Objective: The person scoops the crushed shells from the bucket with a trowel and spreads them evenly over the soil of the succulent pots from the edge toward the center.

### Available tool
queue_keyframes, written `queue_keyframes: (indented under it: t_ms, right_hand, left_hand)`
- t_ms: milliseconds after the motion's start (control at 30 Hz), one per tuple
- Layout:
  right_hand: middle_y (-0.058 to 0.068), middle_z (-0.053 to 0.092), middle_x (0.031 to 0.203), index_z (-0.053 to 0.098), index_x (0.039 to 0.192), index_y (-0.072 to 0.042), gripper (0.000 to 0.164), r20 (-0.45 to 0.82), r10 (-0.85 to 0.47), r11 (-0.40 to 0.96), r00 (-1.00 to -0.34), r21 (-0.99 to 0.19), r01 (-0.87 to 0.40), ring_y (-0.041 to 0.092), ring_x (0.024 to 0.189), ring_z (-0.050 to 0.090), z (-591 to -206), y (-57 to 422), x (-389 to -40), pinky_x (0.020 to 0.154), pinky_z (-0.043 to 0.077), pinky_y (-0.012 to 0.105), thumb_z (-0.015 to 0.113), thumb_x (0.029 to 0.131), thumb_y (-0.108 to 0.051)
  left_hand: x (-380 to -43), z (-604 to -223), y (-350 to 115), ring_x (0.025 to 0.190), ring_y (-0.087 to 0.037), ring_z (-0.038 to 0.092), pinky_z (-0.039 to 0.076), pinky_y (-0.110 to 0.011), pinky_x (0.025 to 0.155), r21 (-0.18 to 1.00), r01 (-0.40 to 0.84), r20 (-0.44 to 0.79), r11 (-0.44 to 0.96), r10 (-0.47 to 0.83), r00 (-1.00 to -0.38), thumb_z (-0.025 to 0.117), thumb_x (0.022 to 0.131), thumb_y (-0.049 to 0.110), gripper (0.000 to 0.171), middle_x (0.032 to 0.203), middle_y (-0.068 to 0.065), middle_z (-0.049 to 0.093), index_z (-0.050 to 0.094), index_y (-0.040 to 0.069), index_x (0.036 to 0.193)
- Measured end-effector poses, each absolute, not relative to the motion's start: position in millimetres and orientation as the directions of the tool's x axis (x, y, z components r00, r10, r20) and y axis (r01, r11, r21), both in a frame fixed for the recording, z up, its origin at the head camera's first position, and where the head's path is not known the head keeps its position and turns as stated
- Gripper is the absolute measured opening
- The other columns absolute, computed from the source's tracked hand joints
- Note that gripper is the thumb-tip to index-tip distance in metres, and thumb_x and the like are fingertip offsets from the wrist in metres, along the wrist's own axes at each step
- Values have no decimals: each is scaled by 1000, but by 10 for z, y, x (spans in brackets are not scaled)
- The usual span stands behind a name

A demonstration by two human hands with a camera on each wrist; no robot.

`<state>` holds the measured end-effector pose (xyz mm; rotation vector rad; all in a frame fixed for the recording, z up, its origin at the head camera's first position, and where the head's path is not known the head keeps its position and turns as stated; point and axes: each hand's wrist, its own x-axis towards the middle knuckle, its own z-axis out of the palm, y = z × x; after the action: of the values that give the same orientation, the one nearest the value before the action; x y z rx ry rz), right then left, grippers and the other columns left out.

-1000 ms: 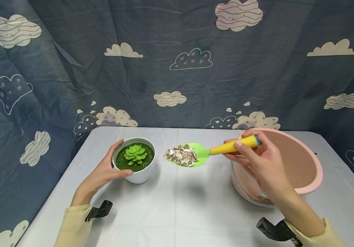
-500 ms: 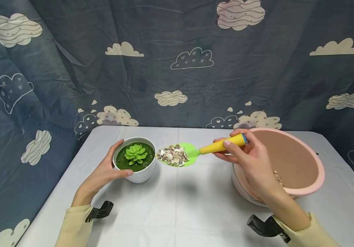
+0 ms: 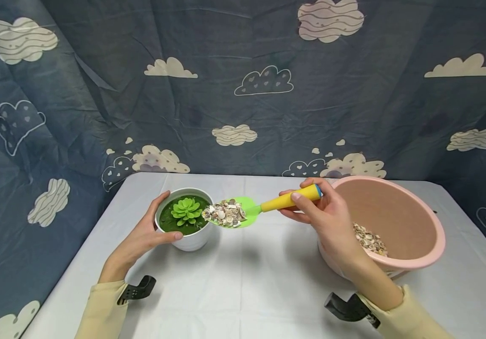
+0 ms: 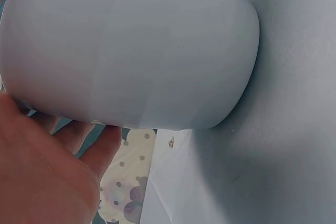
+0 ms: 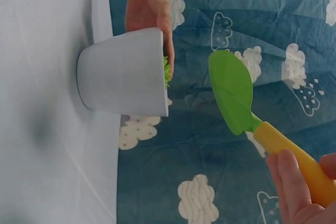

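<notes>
My left hand (image 3: 139,238) grips a small white flower pot (image 3: 191,243) at the left, thumb on the near rim and the other fingers around its far left side. A green succulent (image 3: 186,211) sits in it on a dark green surface. In my right hand (image 3: 332,223) is a toy-like garden trowel (image 3: 247,212) with a yellow handle, pinched between thumb and fingers. Small shells or pebbles (image 3: 226,213) heap its green blade. The blade's tip overlaps the pot's right rim in the head view; the right wrist view shows the blade raised above the rim, apart from it.
A large pink tub (image 3: 400,202) stands at the right, with more shells or pebbles (image 3: 370,239) inside, partly behind my right forearm. The white-covered table (image 3: 243,292) meets a dark blue cloud-print cloth (image 3: 209,108) at the back.
My right hand has carried the loaded trowel leftward, from between tub and pot to the pot's right rim. The tub's contents have come into view. My left hand and the pot stay put.
</notes>
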<state>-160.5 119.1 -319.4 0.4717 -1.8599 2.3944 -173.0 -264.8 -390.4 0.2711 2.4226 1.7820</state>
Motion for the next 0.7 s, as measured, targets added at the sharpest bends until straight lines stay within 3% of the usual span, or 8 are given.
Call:
queue_keyframes:
  t_ms: [700]
  right_hand:
    - [20, 67, 106, 46, 110, -2, 22, 245, -101, -296, -964, -933, -206, 31, 91, 70, -3323, 943, -1810, 80, 54, 46, 63, 96, -2]
  left_hand:
    - [-1764, -3938, -2644, 139, -33, 25, 26, -54, 108, 948, 71, 9, 312, 197, -980, 81, 79, 17, 105, 155, -16, 22, 12, 22, 158]
